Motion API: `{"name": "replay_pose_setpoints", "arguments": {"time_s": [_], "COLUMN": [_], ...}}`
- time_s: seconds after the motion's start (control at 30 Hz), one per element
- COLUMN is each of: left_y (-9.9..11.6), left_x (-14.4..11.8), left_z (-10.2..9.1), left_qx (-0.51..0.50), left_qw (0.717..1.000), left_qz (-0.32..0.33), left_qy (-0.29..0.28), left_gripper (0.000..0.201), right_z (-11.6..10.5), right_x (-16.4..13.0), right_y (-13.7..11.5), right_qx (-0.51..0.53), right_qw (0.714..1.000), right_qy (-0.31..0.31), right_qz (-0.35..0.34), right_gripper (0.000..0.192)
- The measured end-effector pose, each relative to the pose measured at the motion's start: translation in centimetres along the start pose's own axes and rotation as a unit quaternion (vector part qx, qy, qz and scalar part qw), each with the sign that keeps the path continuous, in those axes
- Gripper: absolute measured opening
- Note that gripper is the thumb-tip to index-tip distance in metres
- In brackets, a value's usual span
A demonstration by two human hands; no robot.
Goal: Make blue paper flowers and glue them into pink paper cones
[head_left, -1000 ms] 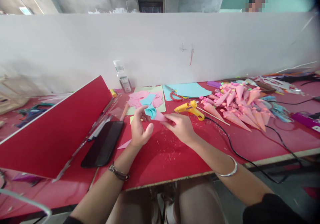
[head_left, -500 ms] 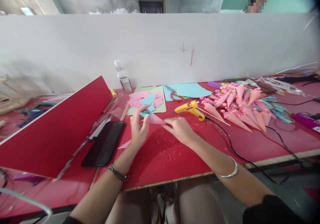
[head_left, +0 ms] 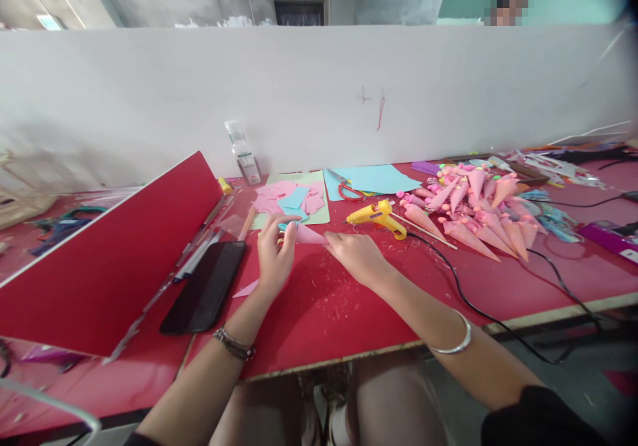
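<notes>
A small pointed piece of pink paper (head_left: 310,235) is held between my two hands above the red table. My left hand (head_left: 276,253) is closed around its wider end, with a bit of light blue paper showing at the fingers. At the narrow tip, my right hand (head_left: 356,256) pinches the paper between thumb and fingers. Under my left wrist lies another pink paper piece (head_left: 246,290). Just beyond my hands, pink paper scraps (head_left: 266,197) and a blue scrap (head_left: 295,198) rest on a pale green sheet (head_left: 321,215).
To the right are a yellow glue gun (head_left: 371,213) with a black cord and a heap of pink paper cones (head_left: 478,217). Scissors (head_left: 349,189) lie on blue sheets (head_left: 383,179). A phone (head_left: 204,286) and a standing red board (head_left: 114,253) are at left. A white partition (head_left: 309,100) rises behind.
The fingers of my left hand have come down over the wider end, so less of the blue paper shows. My right hand keeps its pinch on the tip. The view has shifted slightly.
</notes>
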State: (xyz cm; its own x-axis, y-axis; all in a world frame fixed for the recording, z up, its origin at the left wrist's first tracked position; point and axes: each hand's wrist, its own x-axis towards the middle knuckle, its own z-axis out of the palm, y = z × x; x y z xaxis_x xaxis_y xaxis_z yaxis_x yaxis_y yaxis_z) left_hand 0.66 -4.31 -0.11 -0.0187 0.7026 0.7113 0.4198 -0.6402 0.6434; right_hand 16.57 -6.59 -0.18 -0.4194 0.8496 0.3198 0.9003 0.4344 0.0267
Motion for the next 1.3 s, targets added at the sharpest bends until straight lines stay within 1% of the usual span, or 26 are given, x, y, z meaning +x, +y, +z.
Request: {"name": "replay_pose_setpoints", "arguments": {"time_s": [0.03, 0.17, 0.37, 0.53, 0.67, 0.83, 0.93, 1.07, 1.3], "left_y": [0.0, -0.2, -0.6, -0.8, -0.6, -0.5, -0.6, -0.9, -1.1], "left_x": [0.0, 0.1, 0.2, 0.1, 0.1, 0.0, 0.0, 0.0, -0.1], "left_z": [0.0, 0.0, 0.0, 0.0, 0.0, 0.2, 0.3, 0.2, 0.1], "left_qx": [0.0, 0.008, 0.013, 0.013, -0.001, -0.032, -0.037, -0.041, -0.07], "left_qw": [1.0, 1.0, 0.999, 1.0, 1.0, 0.999, 0.998, 0.998, 0.997], "left_qz": [-0.006, -0.028, -0.04, -0.024, -0.008, -0.034, -0.043, -0.044, -0.032], "left_qy": [-0.003, -0.002, 0.002, 0.004, 0.001, -0.01, -0.013, -0.017, -0.026], "left_gripper": [0.022, 0.023, 0.023, 0.022, 0.021, 0.019, 0.018, 0.015, 0.018], "right_z": [-0.1, -0.3, 0.0, 0.0, -0.2, -0.3, -0.2, -0.2, -0.1], "right_x": [0.0, -0.1, 0.0, 0.0, 0.1, 0.1, 0.1, 0.1, 0.2], "right_y": [0.0, 0.0, -0.3, -0.6, -0.6, -0.5, -0.4, -0.4, -0.5], "right_qx": [-0.002, -0.001, -0.024, -0.033, -0.021, -0.002, -0.003, -0.006, 0.011], "right_qw": [1.0, 1.0, 0.999, 0.997, 0.996, 0.996, 0.996, 0.993, 0.993], "right_qy": [-0.003, -0.018, -0.035, -0.058, -0.081, -0.087, -0.09, -0.111, -0.109], "right_qz": [-0.004, -0.003, 0.007, 0.023, 0.035, 0.021, 0.024, 0.029, 0.032], "right_gripper": [0.018, 0.025, 0.021, 0.024, 0.029, 0.033, 0.033, 0.033, 0.036]}}
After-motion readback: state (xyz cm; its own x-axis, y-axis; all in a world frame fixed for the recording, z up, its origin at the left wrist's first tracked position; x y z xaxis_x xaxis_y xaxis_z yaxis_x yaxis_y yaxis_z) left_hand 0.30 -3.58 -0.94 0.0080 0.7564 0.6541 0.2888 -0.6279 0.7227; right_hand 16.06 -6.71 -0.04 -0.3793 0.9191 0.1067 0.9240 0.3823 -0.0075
